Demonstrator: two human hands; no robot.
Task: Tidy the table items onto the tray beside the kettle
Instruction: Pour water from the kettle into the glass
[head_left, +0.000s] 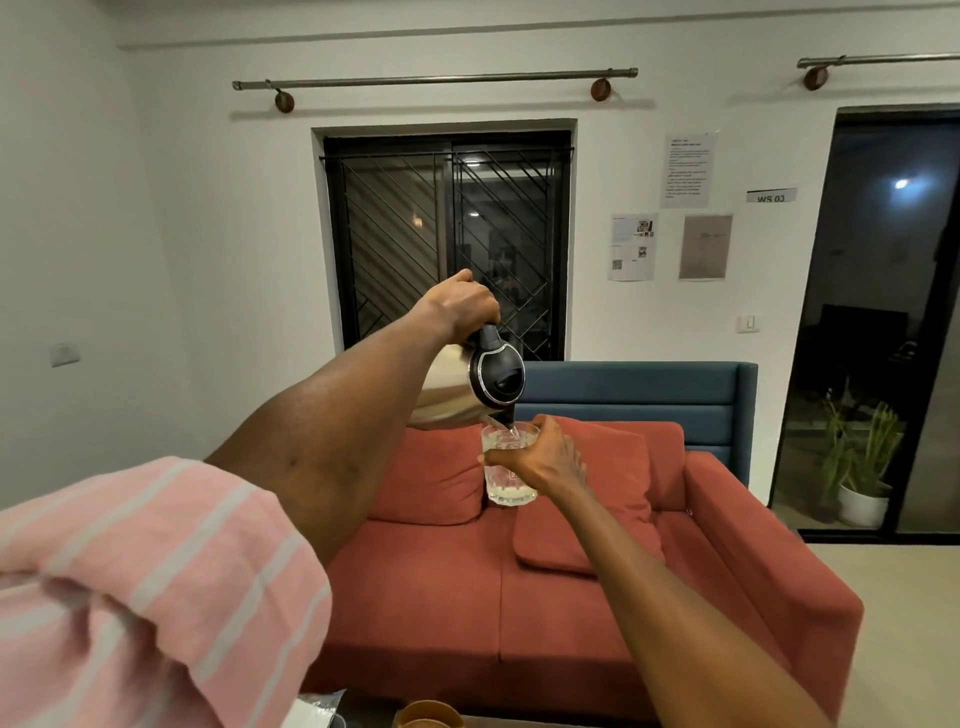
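A pink striped sleeve (140, 587) fills the near left. The right hand (540, 457) wraps its fingers (501, 458) around a clear glass (509, 486) held in mid-air. Just above, the left hand (460, 306) clenches the handle of a tilted steel kettle (462, 387), its spout touching the glass rim. Behind stands a red sofa (571, 597).

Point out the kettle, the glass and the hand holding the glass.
kettle (452, 384), head view, on its steel body.
glass (506, 491), head view, on its lower wall below the fingers.
right hand (540, 457), head view, on the back of the hand.
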